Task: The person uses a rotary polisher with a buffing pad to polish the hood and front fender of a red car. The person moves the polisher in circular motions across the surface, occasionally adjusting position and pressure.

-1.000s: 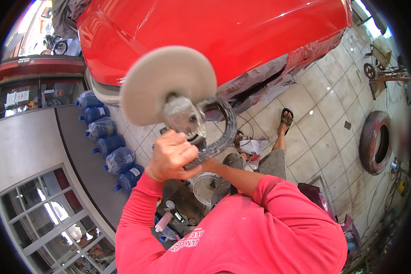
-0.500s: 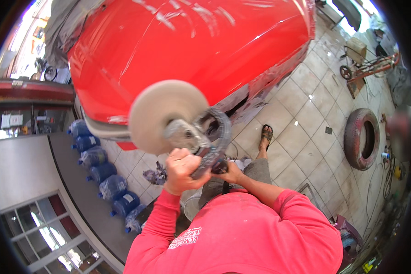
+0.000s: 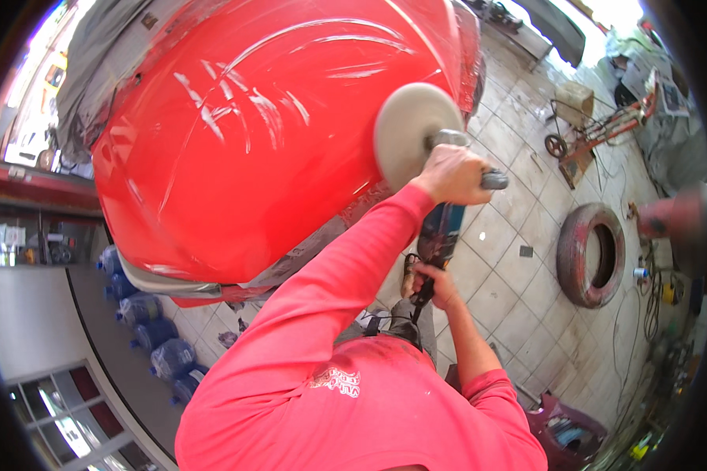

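A polisher point(image 3: 440, 229) with a dark blue-green body and a broad pale round pad point(image 3: 404, 129) is in both my hands. My left hand point(image 3: 454, 173) is closed around its front handle, just behind the pad. Lower down, my right hand point(image 3: 438, 286) wraps the rear grip, from which a dark cord leads toward my waist. The pad lies over the right-hand edge of a glossy red car hood point(image 3: 275, 188); whether it presses on the paint I cannot tell. White streaks of compound point(image 3: 228, 102) run in curves over the hood.
To the right, a worn tire point(image 3: 573, 255) lies on the tiled floor point(image 3: 499, 282), with a hand truck point(image 3: 597, 137) beyond it. Several blue water jugs point(image 3: 155, 334) line the left side. Grey sheeting point(image 3: 94, 86) covers the car's far left. Cords lie at the right.
The polisher has swung from the hood's near left end to its right edge. My left arm now reaches across to the right. New curved white streaks show on the hood.
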The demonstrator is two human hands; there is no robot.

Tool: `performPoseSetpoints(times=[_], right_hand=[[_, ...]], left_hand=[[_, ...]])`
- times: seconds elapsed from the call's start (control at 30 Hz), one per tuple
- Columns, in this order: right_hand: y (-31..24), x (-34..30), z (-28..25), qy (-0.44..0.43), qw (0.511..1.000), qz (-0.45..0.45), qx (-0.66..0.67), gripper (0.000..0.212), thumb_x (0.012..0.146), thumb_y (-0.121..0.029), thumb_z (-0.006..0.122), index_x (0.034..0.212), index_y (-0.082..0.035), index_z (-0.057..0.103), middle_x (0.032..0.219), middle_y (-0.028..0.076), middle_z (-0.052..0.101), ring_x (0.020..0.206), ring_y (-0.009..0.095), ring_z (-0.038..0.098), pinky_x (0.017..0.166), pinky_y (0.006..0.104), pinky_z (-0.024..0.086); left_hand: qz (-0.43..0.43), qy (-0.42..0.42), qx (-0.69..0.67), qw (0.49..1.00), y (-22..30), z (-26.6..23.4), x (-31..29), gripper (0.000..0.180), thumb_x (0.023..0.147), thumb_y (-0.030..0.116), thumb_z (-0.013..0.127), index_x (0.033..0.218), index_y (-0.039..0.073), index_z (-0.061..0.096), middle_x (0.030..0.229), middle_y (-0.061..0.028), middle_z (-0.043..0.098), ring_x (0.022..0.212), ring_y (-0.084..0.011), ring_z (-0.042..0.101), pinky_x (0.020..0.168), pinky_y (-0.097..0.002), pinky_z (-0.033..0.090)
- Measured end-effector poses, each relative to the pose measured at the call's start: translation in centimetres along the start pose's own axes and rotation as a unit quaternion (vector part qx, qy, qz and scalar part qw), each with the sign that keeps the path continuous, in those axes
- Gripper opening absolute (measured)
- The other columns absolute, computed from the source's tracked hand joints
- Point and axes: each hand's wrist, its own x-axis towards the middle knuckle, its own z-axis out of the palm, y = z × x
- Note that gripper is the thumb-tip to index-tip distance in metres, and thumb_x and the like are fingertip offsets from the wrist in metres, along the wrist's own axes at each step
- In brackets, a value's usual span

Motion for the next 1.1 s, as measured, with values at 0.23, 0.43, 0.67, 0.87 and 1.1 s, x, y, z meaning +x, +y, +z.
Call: performPoseSetpoints(times=[0.23,0.43,0.67,0.87,1.1], right_hand=[[-5.7,3.1,-2.9,-0.007,0.996,0.0,-0.09,0.024,0.098,-0.026,0.072,0.101,-0.005,0.063,0.071,0.005,0.057,0.064,0.022,0.058,0.067,0.0377,0.051],[2.4,0.9,-1.8,-0.057,0.941,-0.067,-0.326,0.018,0.093,-0.021,0.075,0.098,-0.006,0.067,0.077,0.005,0.065,0.068,0.019,0.063,0.066,0.0354,0.05],[12.6,-1.0,6.1,-0.137,0.844,-0.081,-0.512,0.051,0.079,-0.027,0.094,0.119,-0.002,0.075,0.107,0.012,0.08,0.093,0.025,0.076,0.085,0.0436,0.059],[12.2,-3.5,16.8,-0.166,0.747,-0.129,-0.631,0.065,0.084,-0.05,0.088,0.124,0.0,0.074,0.1,0.021,0.081,0.095,0.037,0.079,0.087,0.0469,0.058],[6.8,-7.1,12.1,-0.097,0.815,-0.194,-0.537,0.064,0.095,-0.054,0.08,0.129,-0.001,0.069,0.096,0.022,0.078,0.091,0.04,0.076,0.084,0.05,0.056]], left_hand=[[-0.033,0.042,0.015,0.998,-1.8,-0.2,3.6,0.038,0.069,0.048,0.078,0.086,0.015,0.084,0.081,-0.0178,0.078,0.082,-0.0368,0.079,0.078,-0.05,0.062],[-0.004,0.173,-0.007,0.985,0.0,-3.7,-13.0,0.028,0.067,0.039,0.083,0.073,0.014,0.072,0.066,-0.0133,0.067,0.068,-0.0365,0.072,0.068,-0.05,0.056],[-0.094,0.266,0.068,0.957,2.3,-9.6,-37.5,0.033,0.068,0.039,0.088,0.075,0.014,0.067,0.066,-0.0069,0.058,0.069,-0.0296,0.064,0.064,-0.0459,0.051],[-0.18,0.331,0.044,0.925,2.1,-16.5,-46.0,0.024,0.07,0.026,0.09,0.077,0.01,0.072,0.066,-0.0074,0.057,0.06,-0.0292,0.058,0.061,-0.0421,0.047],[-0.122,0.32,-0.038,0.939,-0.7,-15.5,-36.8,0.025,0.073,0.028,0.09,0.084,0.01,0.077,0.07,-0.0087,0.065,0.064,-0.0295,0.064,0.063,-0.0403,0.053]])
